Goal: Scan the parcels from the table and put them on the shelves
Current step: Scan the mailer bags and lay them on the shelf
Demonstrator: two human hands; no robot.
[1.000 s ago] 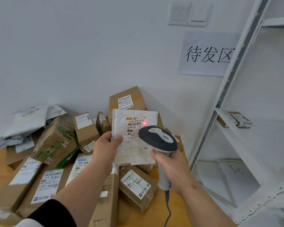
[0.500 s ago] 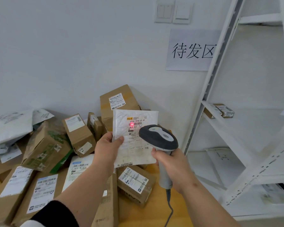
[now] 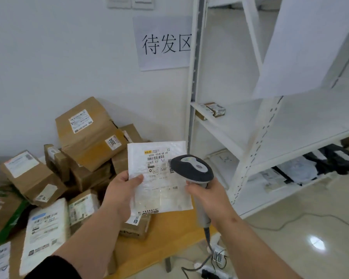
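The left hand (image 3: 121, 191) pinches the white padded mailer (image 3: 159, 178) by its left edge above the desk (image 3: 159, 238); the right hand (image 3: 208, 196) grips the scanner (image 3: 191, 171); the mailer looks light, soft, bendable; an edge pinch likely suffices.

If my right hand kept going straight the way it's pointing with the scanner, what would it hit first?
Most likely the white padded envelope held by the left hand: the right hand aims the scanner at its label, close in front, though depth is hard to judge.
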